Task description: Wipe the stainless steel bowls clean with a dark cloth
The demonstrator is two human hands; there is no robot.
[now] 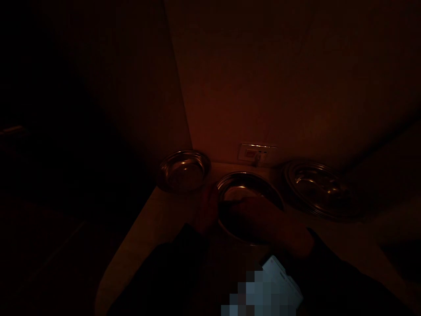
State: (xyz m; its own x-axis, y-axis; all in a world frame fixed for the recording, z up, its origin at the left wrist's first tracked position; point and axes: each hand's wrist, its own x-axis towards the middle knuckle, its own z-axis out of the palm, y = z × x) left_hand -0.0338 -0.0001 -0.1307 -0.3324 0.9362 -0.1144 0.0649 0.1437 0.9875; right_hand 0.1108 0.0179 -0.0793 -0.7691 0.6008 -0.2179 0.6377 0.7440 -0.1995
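The light is very dim and reddish. A round, shiny metal bowl (243,175) stands in the middle of a small table. My left hand (206,208) grips the bowl's left side at the rim. Over the bowl and partly inside it reaches my right hand (255,213), coming from the right. Its fingers point left and are lost in the dark, so whether they hold anything cannot be made out. The bowl's contents are also too dark to see.
Another metal bowl (184,175) stands at the back left corner of the table (138,232). A compartmented metal plate (324,186), apparently stacked, lies right. A socket panel (258,152) with a plug is on the wall. A lit pale device (284,281), partly pixelated, appears below.
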